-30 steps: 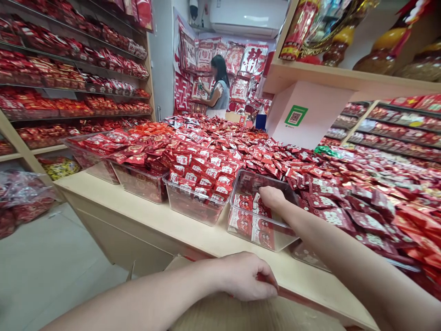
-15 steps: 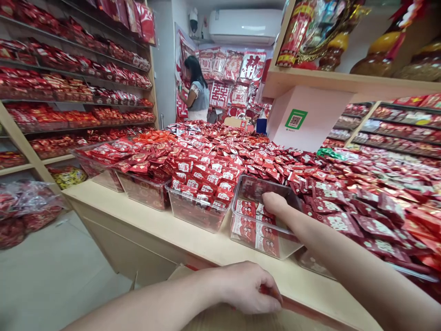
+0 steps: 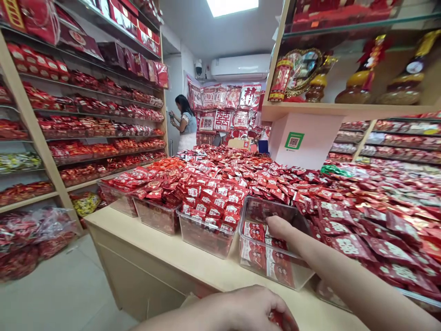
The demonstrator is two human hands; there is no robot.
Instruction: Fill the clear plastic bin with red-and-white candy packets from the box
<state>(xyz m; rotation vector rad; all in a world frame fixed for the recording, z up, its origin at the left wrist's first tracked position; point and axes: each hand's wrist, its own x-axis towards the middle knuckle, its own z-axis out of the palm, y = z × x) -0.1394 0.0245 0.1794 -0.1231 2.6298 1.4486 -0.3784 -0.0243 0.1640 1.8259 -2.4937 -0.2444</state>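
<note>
My right hand point(image 3: 278, 227) reaches into a clear plastic bin point(image 3: 257, 202) on the counter's front edge. Its fingers point down and are mostly hidden, so what they grip does not show. Red-and-white packets point(image 3: 253, 253) stand in rows in that bin, beside and below the hand. At the bottom of the view my left hand point(image 3: 258, 308) is curled closed in front of the counter. A bit of a red packet point(image 3: 275, 317) shows between its thumb and fingers. Left of the right hand's bin stands another clear bin point(image 3: 206, 239), heaped with red packets point(image 3: 212, 202).
Behind the bins spreads a large heap of red packets point(image 3: 241, 168). A wooden shelf point(image 3: 310, 110) with bottles overhangs the right side. Stocked shelves point(image 3: 103, 110) line the left wall. A person point(image 3: 184, 124) stands at the back. The counter's bare front strip point(image 3: 155, 243) runs before the bins.
The view has tilted up, so the scene sits lower and more shelving shows above. My right hand stays in the bin, and my left hand is now lower and partly cut off.
</note>
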